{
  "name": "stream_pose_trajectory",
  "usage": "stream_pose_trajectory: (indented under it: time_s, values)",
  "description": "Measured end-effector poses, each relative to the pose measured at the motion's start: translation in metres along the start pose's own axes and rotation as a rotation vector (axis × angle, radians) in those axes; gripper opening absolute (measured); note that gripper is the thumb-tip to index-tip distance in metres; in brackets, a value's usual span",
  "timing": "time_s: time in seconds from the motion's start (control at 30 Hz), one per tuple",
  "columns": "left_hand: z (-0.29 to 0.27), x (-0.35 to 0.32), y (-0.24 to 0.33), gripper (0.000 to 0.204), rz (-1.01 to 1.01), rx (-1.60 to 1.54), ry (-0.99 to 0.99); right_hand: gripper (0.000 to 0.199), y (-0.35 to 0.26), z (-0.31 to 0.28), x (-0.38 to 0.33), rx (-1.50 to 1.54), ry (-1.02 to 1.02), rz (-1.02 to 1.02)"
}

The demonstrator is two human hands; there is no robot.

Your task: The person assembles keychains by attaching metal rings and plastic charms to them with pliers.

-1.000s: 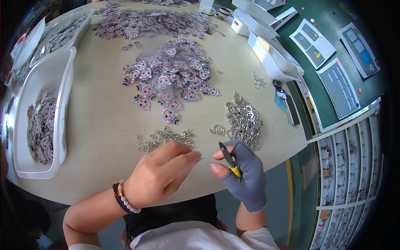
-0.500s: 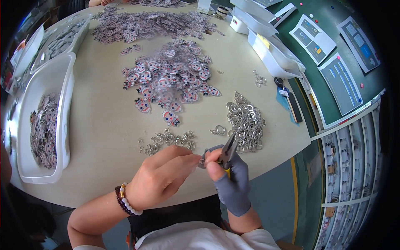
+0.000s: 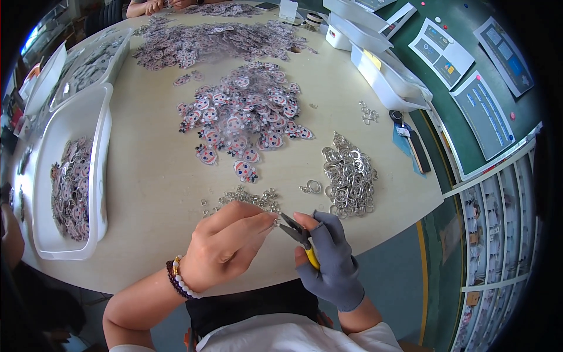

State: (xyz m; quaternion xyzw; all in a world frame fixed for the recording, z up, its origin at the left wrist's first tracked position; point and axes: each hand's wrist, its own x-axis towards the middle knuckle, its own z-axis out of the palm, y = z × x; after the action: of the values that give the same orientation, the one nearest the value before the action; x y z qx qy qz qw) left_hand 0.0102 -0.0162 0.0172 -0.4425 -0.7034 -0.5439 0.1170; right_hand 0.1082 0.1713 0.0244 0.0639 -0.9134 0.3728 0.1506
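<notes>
Left hand [image 3: 226, 243]: fingers pinched on tiny metal piece [image 3: 275, 222], form unclear | gloved right hand [image 3: 331, 261]: fingers grasping yellow-handled pliers [image 3: 302, 237], jaws parted by left fingertips | from pliers: jump rings [image 3: 252, 196] 10 o'clock, partly hidden by left hand; split rings [image 3: 352, 182] 1:30; character charms [image 3: 237, 124] 11; white bin [image 3: 101, 146] 9:30, on worktop [image 3: 153, 196]

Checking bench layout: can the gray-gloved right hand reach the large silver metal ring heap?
Likely yes: the ring heap lies just beyond the right hand, nothing between, though it holds yellow-handled metal pliers.
</notes>
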Motion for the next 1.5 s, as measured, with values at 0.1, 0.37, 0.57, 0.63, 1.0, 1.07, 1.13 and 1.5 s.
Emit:
stream_pose_trajectory:
  time_s: [0.1,0.37,0.57,0.63,1.0,1.07,1.13,1.5]
  values:
    - [0.0,-0.001,-0.001,0.029,0.01,-0.009,-0.001,0.048,-0.002,-0.001,0.005,-0.075,-0.014,-0.034]
    - [0.0,-0.004,-0.005,0.028,-0.012,-0.033,-0.033,0.032,-0.007,-0.001,0.006,-0.071,-0.034,0.006]
    - [0.003,-0.006,-0.005,0.027,-0.025,-0.031,-0.044,0.022,-0.001,0.003,0.004,-0.063,0.013,-0.008]
    - [0.004,-0.006,-0.005,0.027,-0.052,-0.03,-0.045,0.022,0.001,0.008,0.004,-0.08,0.049,-0.016]
    - [-0.042,0.008,0.022,0.026,-0.147,0.299,0.2,0.02,0.028,-0.011,0.014,0.035,0.07,0.095]
    - [-0.079,-0.001,0.016,0.031,-0.094,0.478,0.404,0.019,0.039,-0.01,0.022,0.045,-0.003,0.178]
    - [-0.14,-0.012,0.02,0.033,-0.142,0.85,0.384,0.02,0.039,-0.001,0.032,-0.112,-0.133,0.141]
    - [-0.086,0.02,-0.02,0.04,-0.31,0.984,-0.149,0.023,0.027,0.026,0.049,-0.356,-0.192,0.021]
